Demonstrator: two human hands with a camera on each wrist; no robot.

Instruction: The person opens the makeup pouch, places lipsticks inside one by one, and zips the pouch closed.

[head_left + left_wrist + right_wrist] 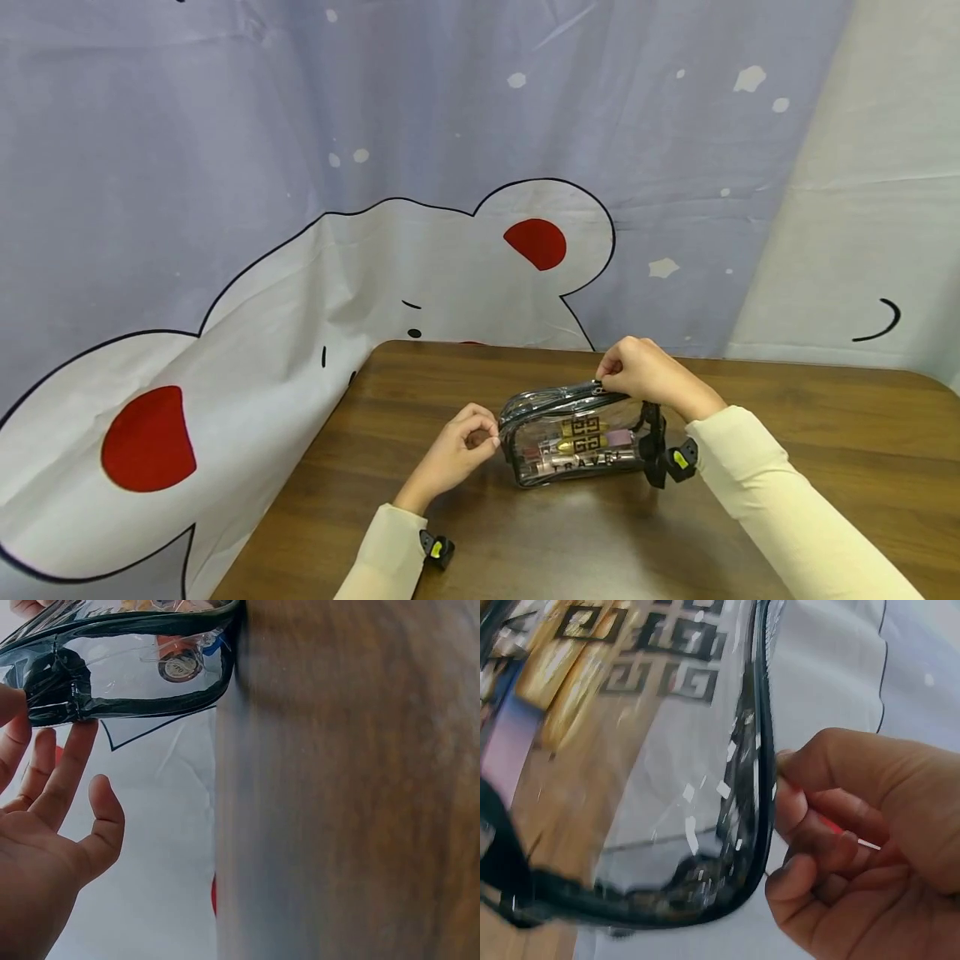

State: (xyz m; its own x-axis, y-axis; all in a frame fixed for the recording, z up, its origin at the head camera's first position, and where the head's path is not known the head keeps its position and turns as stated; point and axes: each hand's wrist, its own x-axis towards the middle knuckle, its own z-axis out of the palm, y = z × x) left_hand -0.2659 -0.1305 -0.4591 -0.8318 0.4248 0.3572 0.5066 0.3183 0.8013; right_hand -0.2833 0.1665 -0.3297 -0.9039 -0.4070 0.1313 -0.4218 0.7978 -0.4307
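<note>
A clear cosmetic bag (pixel 577 437) with dark piping and the printed word TRAVEL stands upright on the wooden table. Gold, pink and other small cosmetic items (pixel 573 446) show through its wall. At its left end my left hand (pixel 457 446) pinches the upper corner between thumb and forefinger; the left wrist view shows the other fingers (pixel 71 765) spread below the dark end tab. My right hand (pixel 648 371) pinches the zipper along the top edge near the right end. In the right wrist view its fingertips (pixel 791 806) hide the zipper pull.
The brown wooden table (pixel 825 450) has rounded far corners. Behind it hangs a lilac and white cloth (pixel 450 100) with cartoon bears and stars. A dark strap (pixel 654 446) hangs at the bag's right end, close to the right wrist camera (pixel 681 460).
</note>
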